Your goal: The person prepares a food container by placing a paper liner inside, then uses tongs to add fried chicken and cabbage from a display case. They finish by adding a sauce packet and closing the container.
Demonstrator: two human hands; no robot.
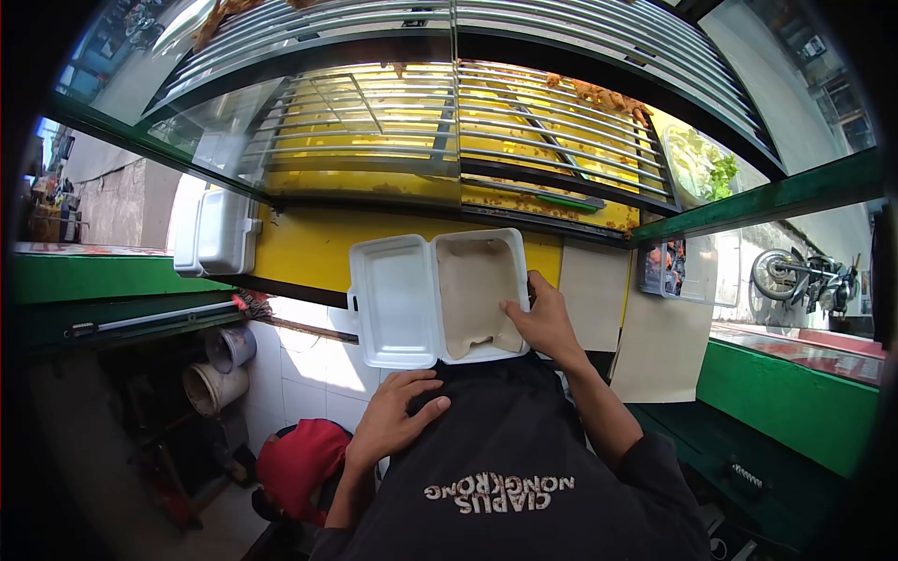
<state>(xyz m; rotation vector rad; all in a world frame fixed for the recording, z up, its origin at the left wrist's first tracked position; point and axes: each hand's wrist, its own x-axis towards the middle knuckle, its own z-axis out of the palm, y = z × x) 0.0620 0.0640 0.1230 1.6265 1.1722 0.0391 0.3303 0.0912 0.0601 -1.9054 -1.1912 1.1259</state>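
A white foam box [393,301] lies open in front of me, its lid half on the left. Brown paper [475,294] lines its right half. My right hand [543,323] grips the box's right side, the thumb inside on the paper and the fingers at the outer edge. Near the box's lower edge, at the hinge, my left hand [400,416] rests against the dark shirt with its fingers apart and nothing in it.
Beyond the box is a glass case with metal racks [561,122] and fried pieces. Closed foam boxes [217,232] stand left. Brown paper sheets [662,346] and a clear container [687,266] are at right. A person in red [301,466] is low at left.
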